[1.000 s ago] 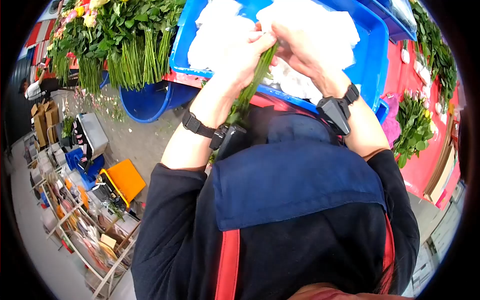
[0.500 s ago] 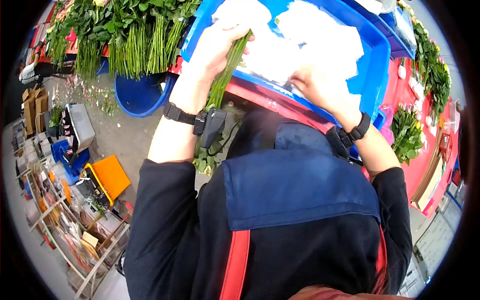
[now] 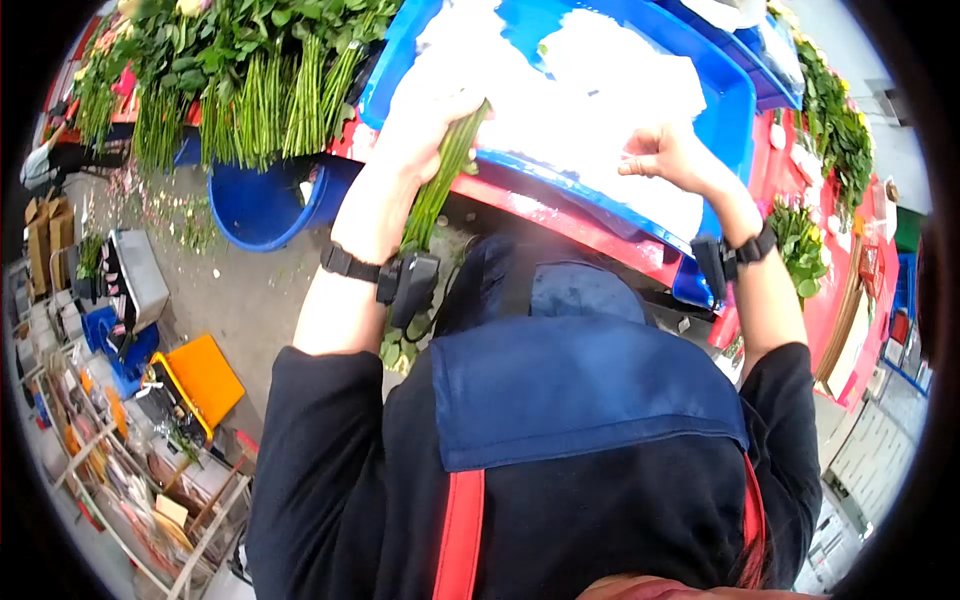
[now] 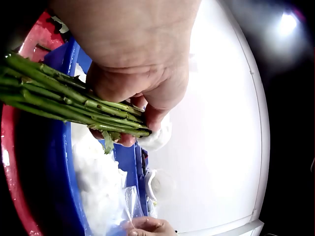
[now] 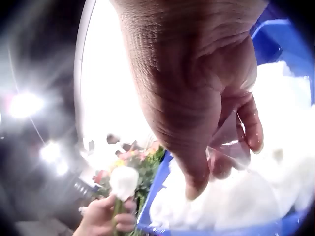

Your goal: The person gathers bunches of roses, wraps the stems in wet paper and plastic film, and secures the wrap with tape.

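Observation:
My left hand grips a bunch of green stems, cut ends up and leaves hanging down beside my wrist. A white, cotton-like wad caps the cut ends in the right wrist view. Over the right part of a blue tray, my right hand pinches a thin clear plastic film between thumb and fingers. That film also shows beside the right hand in the left wrist view. White soft material fills much of the tray, overexposed in the head view.
Leafy flower bunches lie on the red table at left, stems over its edge. Below them stands a blue bucket. More flowers and cardboard sheets are at right. A cluttered rack and an orange crate stand at lower left.
Both hands were together at the stem ends; they have parted. The left moved left with the stems, while the right went down to the tray's front, then further right, and now pinches the film.

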{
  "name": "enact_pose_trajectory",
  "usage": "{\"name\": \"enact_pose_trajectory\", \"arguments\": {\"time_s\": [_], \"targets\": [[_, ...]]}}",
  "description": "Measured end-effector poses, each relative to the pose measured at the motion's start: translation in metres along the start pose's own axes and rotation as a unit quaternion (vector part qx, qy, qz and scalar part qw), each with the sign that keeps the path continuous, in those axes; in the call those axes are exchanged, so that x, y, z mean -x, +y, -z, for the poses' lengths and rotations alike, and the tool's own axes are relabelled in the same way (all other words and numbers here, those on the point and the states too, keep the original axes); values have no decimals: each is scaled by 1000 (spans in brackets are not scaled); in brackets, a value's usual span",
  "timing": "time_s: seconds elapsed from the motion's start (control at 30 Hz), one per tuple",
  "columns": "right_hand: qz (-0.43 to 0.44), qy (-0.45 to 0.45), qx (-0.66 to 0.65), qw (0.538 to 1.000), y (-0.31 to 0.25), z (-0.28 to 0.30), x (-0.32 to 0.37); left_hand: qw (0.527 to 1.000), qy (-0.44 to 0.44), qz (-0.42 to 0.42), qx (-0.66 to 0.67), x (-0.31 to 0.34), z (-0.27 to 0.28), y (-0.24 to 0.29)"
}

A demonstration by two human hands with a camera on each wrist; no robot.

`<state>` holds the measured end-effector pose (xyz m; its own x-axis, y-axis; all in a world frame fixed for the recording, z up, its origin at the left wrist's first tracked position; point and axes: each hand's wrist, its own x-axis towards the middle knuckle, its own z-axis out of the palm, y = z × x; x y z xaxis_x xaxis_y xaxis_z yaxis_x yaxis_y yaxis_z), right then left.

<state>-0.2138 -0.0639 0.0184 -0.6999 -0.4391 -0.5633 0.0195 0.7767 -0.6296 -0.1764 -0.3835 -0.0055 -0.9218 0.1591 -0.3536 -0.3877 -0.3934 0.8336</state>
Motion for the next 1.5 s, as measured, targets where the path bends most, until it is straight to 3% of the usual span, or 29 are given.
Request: {"name": "enact_pose_trajectory", "arguments": {"time_s": [0.03, 0.1, 0.13, 0.2, 0.3, 0.4, 0.5, 0.63, 0.7, 0.83, 0.9, 1.1, 1.17, 1.2, 1.27, 1.47, 1.5], "targets": [[99, 51, 137, 984, 3, 8, -5, 1000, -10, 0, 0, 0, 0, -3], [186, 233, 338, 893, -2, 21, 1, 1000, -25, 8, -13, 2, 0, -9], [210, 320, 396, 834, -9, 25, 3, 999, -25, 23, -24, 5, -1, -9], [250, 462, 377, 763, -5, 31, -6, 999, -18, 32, -33, 13, -6, -8], [123, 432, 278, 849, -30, -4, 11, 998, -7, 46, -37, 20, -2, -11], [21, 300, 219, 928, -45, -39, 2, 997, -29, 44, -48, 22, -4, -13], [0, 280, 223, 934, -41, -58, -1, 997, -54, 42, -32, 25, -11, -12], [-2, 347, 195, 917, -13, -70, 4, 997, -59, 50, 5, 27, -12, -17], [-18, 370, 89, 925, -7, -69, 7, 993, -60, 100, 4, 29, -12, -17], [-28, 374, -57, 925, -19, -67, 17, 993, -67, 98, 10, 37, -22, -15], [-28, 373, -48, 926, -21, -68, 19, 993, -68, 100, 0, 41, -30, -13], [19, 337, -110, 935, -18, -78, 21, 990, -48, 127, -36, 50, -55, -13], [34, 342, -102, 933, 4, -93, 3, 988, -74, 134, -1, 46, -58, -25], [61, 346, -104, 930, 17, -100, -7, 986, -86, 135, -46, 42, -58, -32], [51, 305, -135, 941, 32, -100, -17, 989, -80, 119, -43, 38, -63, -39], [3, 190, -211, 959, -7, -79, 17, 991, -85, 100, -29, 53, -69, -37], [39, 194, -234, 952, -10, -83, 16, 990, -85, 108, -22, 57, -73, -34]]}}
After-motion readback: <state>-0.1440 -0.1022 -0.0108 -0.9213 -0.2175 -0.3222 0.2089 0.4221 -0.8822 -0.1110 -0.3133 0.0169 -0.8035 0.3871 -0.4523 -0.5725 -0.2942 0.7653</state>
